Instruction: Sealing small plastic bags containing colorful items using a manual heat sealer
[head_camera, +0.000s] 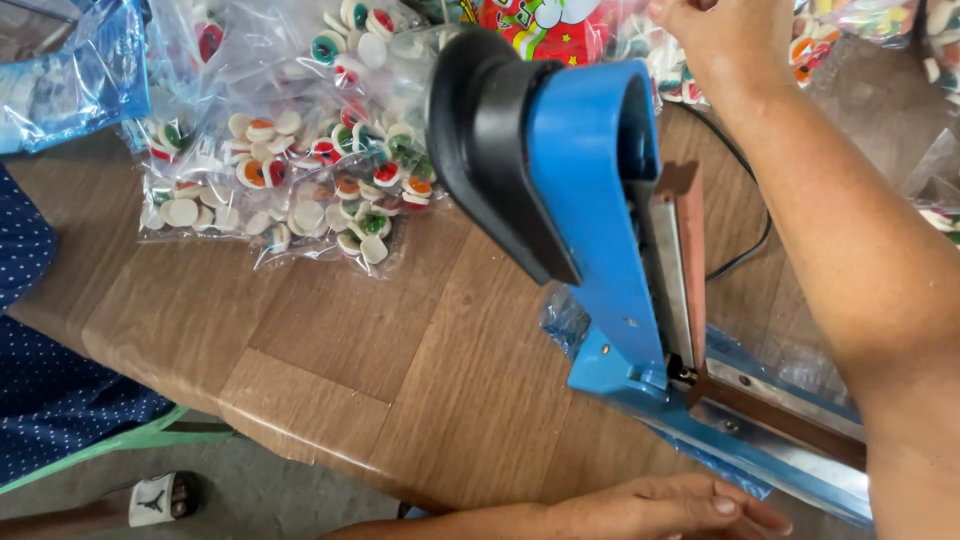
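Note:
A blue heat sealer stands on the wooden table with its arm and black handle raised. Its base with the brown sealing strip runs off to the lower right. My right hand reaches past the raised arm to the far edge of the table, beside a red printed bag. Its fingers are cut off by the top of the frame. My left hand lies flat on the near table edge, just in front of the sealer's base, and holds nothing.
Clear bags of round, colourful sweets are piled at the back left, with more at the far right. A black cable runs behind the sealer. A blue plastic bag lies top left. Below the table are dotted blue cloth and a sandal.

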